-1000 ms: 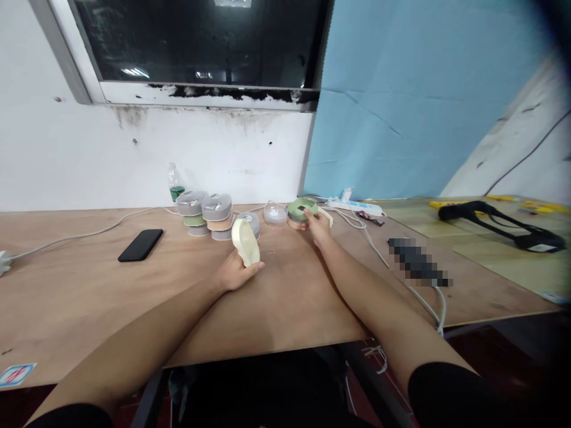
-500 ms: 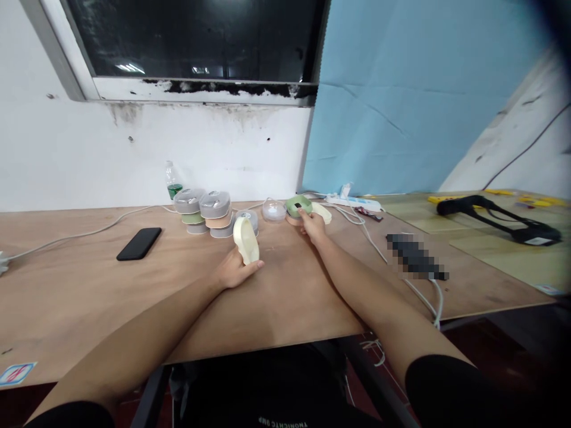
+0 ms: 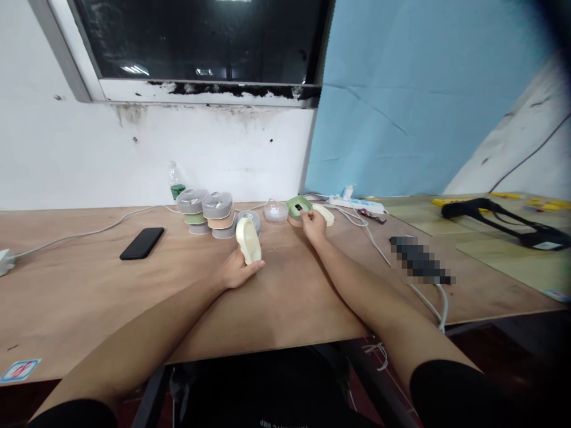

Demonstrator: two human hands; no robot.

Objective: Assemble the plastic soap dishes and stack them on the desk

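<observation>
Your left hand (image 3: 234,270) grips a cream bowl (image 3: 248,240) tilted on the desk (image 3: 89,285); your right hand (image 3: 312,224), fingers loosely curled, touches a green bowl (image 3: 298,206).

Cream oval dish (image 3: 248,239): tipped up on edge, hollow side facing right, mid-table, just in front of the stacked tubs. Green oval lid (image 3: 298,206) w/ dark slot in top: lies flat on a tan base (stacked), farther back-right, beside a cream piece.
</observation>
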